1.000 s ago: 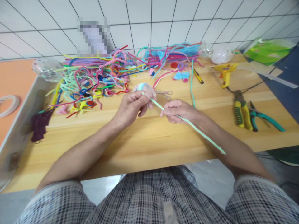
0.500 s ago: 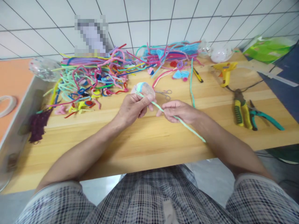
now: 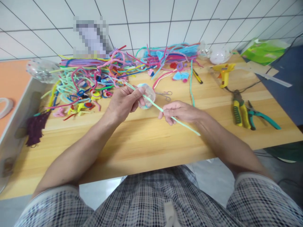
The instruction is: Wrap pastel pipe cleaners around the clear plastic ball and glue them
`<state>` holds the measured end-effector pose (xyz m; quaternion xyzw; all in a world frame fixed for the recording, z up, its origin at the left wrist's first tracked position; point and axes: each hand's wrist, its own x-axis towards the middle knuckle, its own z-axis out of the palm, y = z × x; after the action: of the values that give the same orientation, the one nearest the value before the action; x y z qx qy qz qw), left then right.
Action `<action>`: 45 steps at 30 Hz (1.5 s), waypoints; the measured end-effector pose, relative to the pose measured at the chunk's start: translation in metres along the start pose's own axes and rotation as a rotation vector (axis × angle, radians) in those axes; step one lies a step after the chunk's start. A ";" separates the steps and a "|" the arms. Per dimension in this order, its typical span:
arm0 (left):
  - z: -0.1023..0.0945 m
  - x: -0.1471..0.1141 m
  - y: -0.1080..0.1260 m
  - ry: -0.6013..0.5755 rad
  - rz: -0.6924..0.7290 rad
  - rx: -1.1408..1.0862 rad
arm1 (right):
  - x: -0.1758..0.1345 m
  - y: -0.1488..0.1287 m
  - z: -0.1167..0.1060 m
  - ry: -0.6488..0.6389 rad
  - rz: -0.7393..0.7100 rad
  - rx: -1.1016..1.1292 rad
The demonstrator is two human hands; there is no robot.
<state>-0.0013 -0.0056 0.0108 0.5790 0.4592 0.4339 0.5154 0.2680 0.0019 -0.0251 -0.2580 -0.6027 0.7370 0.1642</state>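
Wooden table [image 3: 142, 145], tangled fuzzy stems [image 3: 118, 59], glue gun [image 3: 224, 72], teal-handled pliers [image 3: 261, 114]

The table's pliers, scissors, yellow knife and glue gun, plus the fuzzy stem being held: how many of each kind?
Pliers: 2, yellow-and-green pliers and teal-handled pliers
Scissors: 1, partly hidden
Yellow knife: 1
Glue gun: 1
Light green fuzzy stem: 1, held by left hand and right hand
Total: 6

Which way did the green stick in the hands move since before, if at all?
Yes. The green stick moved left, farther from the yellow pliers, and less of it pokes out past the right hand now.
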 end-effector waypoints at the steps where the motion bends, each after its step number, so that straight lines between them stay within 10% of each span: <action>1: 0.000 0.001 0.000 0.000 -0.002 0.002 | 0.000 -0.001 0.001 -0.002 0.013 -0.029; 29: -0.011 0.016 -0.018 0.142 0.030 -0.103 | -0.001 -0.007 0.008 0.102 0.038 -0.160; 45: -0.024 0.025 -0.016 -0.001 -0.172 -0.242 | -0.004 -0.017 0.011 0.137 -0.150 -0.684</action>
<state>-0.0209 0.0241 -0.0019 0.4712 0.4516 0.4399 0.6168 0.2643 -0.0055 -0.0065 -0.3020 -0.8194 0.4596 0.1619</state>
